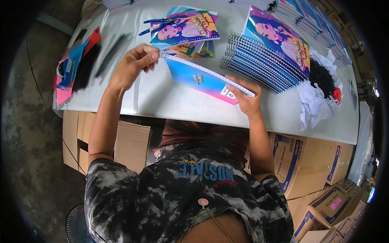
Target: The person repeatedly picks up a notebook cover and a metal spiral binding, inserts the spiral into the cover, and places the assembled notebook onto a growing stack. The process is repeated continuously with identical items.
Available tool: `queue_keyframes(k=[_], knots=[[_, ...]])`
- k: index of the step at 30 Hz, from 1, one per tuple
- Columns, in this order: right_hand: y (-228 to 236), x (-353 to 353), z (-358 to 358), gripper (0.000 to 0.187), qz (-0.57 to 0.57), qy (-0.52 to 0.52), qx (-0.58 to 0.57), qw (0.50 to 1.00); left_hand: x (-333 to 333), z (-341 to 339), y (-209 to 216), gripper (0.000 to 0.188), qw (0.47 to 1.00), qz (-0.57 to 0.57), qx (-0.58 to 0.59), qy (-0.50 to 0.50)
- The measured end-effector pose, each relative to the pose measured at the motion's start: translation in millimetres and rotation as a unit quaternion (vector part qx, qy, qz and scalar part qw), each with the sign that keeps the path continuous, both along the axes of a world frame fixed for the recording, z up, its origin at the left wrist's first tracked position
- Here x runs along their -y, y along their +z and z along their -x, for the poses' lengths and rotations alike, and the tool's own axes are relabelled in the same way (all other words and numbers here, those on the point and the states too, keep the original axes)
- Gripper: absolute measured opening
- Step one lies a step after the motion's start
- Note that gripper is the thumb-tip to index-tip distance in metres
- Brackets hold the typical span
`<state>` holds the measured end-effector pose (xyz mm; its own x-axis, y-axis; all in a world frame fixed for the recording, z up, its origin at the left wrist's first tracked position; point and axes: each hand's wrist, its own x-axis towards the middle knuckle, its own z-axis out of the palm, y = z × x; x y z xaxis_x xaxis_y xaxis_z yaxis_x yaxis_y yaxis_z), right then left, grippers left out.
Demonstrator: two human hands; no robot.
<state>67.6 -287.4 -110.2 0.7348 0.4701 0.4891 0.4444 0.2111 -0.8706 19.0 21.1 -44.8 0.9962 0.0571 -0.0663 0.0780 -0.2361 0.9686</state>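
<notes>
A thin notebook with a blue-to-pink back cover is held tilted above the table, its row of punched holes along the upper edge. My right hand grips its right end, thumb on the cover and fingers behind. At the other end, my left hand has thumb and fingers pinched together on a wire spiral, which shows at the notebook's left corner. Just beyond lies a pile of illustrated covers and sheets, with two dark blue pens on top.
Spiral-bound notebooks are stacked right of centre, more behind. Loose wire spirals lie left, near a blue tape dispenser. Crumpled cloth and a black fuzzy bundle sit right. Cardboard boxes stand below the table.
</notes>
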Motion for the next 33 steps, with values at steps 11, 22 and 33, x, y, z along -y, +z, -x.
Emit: queue_keyframes(k=[11,22,33], knots=[[-1,-2,15,0.022,0.014,-0.031,-0.038,0.999,37,7,39,0.019,0.8,-0.518,0.297,-0.052],[-2,-19,28,0.025,0.056,-0.088,0.138,0.985,26,26,-73,0.098,0.742,-0.566,0.358,0.019],[-8,-27,33,0.028,0.013,-0.068,0.203,0.977,22,38,-98,0.099,0.727,-0.506,0.459,-0.065]])
